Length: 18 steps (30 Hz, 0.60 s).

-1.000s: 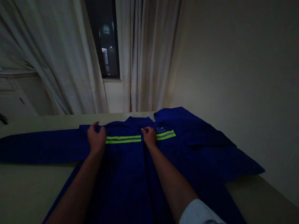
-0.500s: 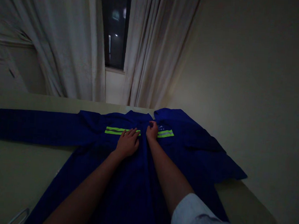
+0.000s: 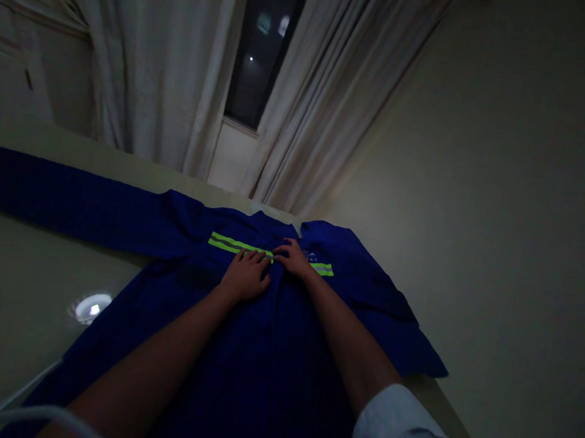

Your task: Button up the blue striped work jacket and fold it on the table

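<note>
A dark blue work jacket point(image 3: 243, 349) with yellow-green reflective stripes point(image 3: 228, 243) lies spread face up on a pale table point(image 3: 13, 273). Its left sleeve point(image 3: 64, 193) stretches far to the left; the right sleeve point(image 3: 381, 312) lies folded at the right. My left hand point(image 3: 245, 276) rests flat on the chest just below the stripe, fingers together and stretched out. My right hand point(image 3: 294, 259) lies beside it at the front opening, fingers extended on the cloth near the stripe. The two hands almost touch.
White curtains point(image 3: 147, 69) and a dark window point(image 3: 267, 50) stand behind the table. A plain wall fills the right. A small bright round spot point(image 3: 90, 306) shows on the table at left, and a white cable point(image 3: 13, 413) curves along the bottom left corner.
My left hand moved from the jacket's left shoulder to the centre of the chest and flattened. My right hand uncurled and lies flat. The view tilted and swung left.
</note>
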Motion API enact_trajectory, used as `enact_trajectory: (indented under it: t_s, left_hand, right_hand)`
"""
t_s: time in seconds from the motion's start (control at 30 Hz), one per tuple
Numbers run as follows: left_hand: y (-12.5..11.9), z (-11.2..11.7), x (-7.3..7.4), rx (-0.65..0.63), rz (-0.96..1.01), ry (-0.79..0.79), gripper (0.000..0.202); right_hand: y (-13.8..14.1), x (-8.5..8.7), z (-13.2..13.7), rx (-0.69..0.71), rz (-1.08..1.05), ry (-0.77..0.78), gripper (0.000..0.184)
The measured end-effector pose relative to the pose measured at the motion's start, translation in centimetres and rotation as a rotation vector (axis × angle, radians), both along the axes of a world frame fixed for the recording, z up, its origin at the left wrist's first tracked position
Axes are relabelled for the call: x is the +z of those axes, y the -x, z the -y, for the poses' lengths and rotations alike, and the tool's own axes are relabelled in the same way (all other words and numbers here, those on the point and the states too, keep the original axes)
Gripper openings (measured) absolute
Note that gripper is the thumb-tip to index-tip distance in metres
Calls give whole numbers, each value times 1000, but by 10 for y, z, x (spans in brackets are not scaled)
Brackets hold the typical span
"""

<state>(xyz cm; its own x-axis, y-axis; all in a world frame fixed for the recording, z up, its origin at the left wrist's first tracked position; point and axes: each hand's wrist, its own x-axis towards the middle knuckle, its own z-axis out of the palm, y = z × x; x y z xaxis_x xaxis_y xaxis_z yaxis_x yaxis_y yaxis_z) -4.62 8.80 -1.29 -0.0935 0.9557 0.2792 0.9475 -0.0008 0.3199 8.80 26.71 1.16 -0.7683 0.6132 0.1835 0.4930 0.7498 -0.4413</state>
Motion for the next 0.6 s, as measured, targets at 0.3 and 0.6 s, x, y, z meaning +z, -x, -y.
enact_trajectory:
  t_s: [0.3, 0.6]
  left_hand:
    - [0, 1, 3, -7, 16, 5, 58]
    - [0, 0, 0, -11, 2, 22, 56]
  right_hand:
    - [10, 17, 4, -28, 167, -64, 12]
    - [-7, 38, 46, 25, 397, -471, 12]
